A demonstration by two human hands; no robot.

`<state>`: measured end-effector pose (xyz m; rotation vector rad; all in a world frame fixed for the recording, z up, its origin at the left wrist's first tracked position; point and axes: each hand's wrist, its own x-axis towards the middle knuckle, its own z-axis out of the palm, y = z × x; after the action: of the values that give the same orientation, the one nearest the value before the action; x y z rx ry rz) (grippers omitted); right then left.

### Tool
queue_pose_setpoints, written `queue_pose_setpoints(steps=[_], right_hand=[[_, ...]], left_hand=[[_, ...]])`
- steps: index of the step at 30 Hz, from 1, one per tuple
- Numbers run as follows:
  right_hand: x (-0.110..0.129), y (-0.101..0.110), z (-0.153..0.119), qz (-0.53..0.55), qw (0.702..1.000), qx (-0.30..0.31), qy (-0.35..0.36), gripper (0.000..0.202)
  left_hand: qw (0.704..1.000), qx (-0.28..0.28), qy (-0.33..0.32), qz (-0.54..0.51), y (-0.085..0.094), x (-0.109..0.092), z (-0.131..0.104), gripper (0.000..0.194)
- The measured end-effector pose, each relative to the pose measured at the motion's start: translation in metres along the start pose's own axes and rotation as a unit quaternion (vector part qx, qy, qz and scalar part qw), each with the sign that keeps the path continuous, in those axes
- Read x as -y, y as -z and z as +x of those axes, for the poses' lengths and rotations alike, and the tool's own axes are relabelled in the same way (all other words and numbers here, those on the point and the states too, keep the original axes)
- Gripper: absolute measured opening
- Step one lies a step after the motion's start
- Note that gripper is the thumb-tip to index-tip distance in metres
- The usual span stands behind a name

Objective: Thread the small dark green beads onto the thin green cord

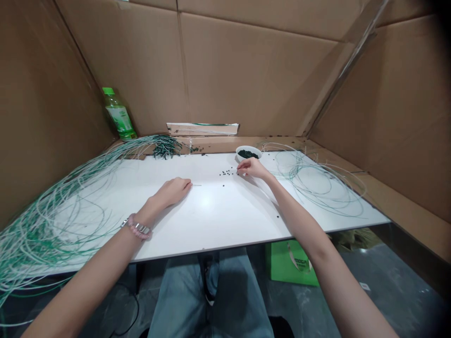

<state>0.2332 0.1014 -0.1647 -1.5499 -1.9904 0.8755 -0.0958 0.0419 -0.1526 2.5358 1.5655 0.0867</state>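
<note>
Beside the small white bowl of dark beads [248, 152], our right hand [252, 168] pinches among scattered black beads [227, 173]; our left hand [173, 190], fingers pressed together, pinches a thin wire [196, 185].

small dark beads [227, 173] scattered on white table, thin wire [196, 185] lying flat
</note>
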Motion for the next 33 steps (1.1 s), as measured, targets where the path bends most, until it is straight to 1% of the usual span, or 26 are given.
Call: queue_pose_setpoints(steps=[8, 12, 14, 17, 20, 24, 26, 29, 31, 33], right_hand=[[-0.002, -0.001, 0.001, -0.005, 1.000, -0.008, 0.014, 0.021], [0.002, 0.001, -0.001, -0.020, 0.999, -0.028, 0.025, 0.021], [0.006, 0.009, -0.001, -0.032, 0.997, -0.057, 0.034, 0.021], [0.011, 0.028, 0.001, -0.063, 0.988, -0.134, 0.042, 0.024], [0.012, 0.043, 0.006, -0.102, 0.973, -0.203, 0.027, 0.024], [0.010, 0.048, 0.012, -0.132, 0.963, -0.237, -0.002, 0.023], [0.014, 0.050, 0.010, -0.129, 0.959, -0.251, -0.005, 0.023], [0.031, 0.054, -0.008, -0.101, 0.955, -0.278, 0.019, 0.024], [0.051, 0.052, -0.034, -0.063, 0.952, -0.294, 0.051, 0.021], [0.074, 0.039, -0.069, -0.009, 0.949, -0.304, 0.088, 0.020]], left_hand=[[1.000, -0.001, -0.001, -0.001, 0.000, 0.000, 0.000, 0.042], [1.000, 0.000, -0.001, -0.001, -0.002, 0.002, 0.001, 0.043], [1.000, 0.002, 0.001, -0.002, -0.002, 0.002, 0.001, 0.043], [1.000, 0.005, 0.004, -0.002, -0.001, 0.002, 0.002, 0.043], [1.000, 0.006, 0.002, -0.005, 0.000, 0.000, 0.001, 0.042], [1.000, -0.001, -0.004, -0.019, 0.000, -0.001, 0.001, 0.039], [0.999, -0.010, -0.007, -0.032, -0.001, -0.001, 0.002, 0.036], [0.997, -0.041, -0.014, -0.063, -0.001, -0.003, 0.002, 0.033], [0.992, -0.076, -0.025, -0.096, 0.001, -0.010, 0.000, 0.032], [0.983, -0.115, -0.045, -0.137, 0.007, -0.022, -0.005, 0.032]])
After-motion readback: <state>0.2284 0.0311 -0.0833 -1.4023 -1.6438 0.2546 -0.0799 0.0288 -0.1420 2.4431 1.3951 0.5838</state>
